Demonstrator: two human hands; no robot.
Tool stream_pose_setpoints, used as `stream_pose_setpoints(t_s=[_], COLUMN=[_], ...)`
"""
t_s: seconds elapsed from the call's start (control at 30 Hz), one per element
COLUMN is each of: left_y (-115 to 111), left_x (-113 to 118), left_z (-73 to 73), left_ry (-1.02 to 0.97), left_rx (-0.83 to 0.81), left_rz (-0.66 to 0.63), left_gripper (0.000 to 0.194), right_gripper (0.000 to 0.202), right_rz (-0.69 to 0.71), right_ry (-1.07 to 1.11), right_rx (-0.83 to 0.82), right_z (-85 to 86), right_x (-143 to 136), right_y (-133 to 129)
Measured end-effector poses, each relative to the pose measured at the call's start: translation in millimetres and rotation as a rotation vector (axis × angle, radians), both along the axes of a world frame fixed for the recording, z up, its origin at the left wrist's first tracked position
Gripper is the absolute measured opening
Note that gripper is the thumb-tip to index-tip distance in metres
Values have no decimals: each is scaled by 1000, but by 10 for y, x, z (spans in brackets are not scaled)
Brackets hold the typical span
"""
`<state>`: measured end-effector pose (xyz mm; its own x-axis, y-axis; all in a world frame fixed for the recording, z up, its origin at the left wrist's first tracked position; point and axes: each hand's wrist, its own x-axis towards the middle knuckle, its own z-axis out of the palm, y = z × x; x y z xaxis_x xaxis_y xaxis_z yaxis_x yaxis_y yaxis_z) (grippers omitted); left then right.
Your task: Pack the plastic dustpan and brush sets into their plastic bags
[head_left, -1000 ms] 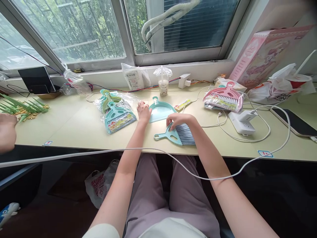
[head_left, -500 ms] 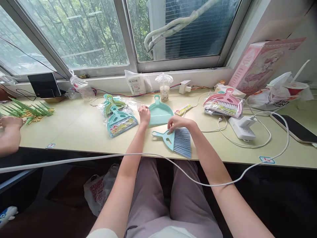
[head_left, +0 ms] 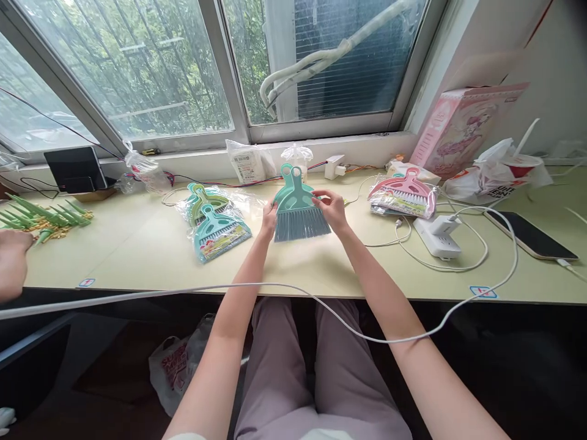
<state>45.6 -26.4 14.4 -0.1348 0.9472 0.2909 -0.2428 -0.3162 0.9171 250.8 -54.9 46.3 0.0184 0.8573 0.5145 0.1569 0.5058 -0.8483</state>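
Clear plastic packs (head_left: 236, 197) left of centre hold green and teal brush sets (head_left: 211, 219); mid-frame, the left hand (head_left: 268, 219) grips a dustpan (head_left: 281, 194), the right hand (head_left: 334, 209) a grey-bristled brush (head_left: 301, 211).

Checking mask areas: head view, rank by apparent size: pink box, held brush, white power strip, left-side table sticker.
1. Pink box
2. Held brush
3. White power strip
4. Left-side table sticker

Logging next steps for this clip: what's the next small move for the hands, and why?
Probably a slight leftward nudge of the brush with the right hand, while the left hand steadies the dustpan. The brush is held in front of the dustpan, but their tops look offset, the brush's a little to the right.
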Motion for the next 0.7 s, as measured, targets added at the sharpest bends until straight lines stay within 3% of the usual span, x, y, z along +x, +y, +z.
stream_pose_setpoints(t_s=[0.1,0.33,0.4,0.57,0.7], left_y=[-48,-169,-180,-170,-169], left_x=[102,240,231,162,125], left_z=[-23,-12,4,33,62], left_ry=[114,249,232,234,249], left_rx=[42,147,143,108,77], left_rz=[-109,-106,-113,-71,-129], left_gripper=[37,49,51,49,44], right_gripper=[21,17,25,42,44], right_rz=[-227,-530,-462,72,118], right_ry=[-155,-333,-304,-106,49], right_rx=[91,76,86,-43,-142], right_z=[-142,-222,-219,-238,-239], right_x=[-34,-5,36,147,142], right_y=[80,154,195,294,278])
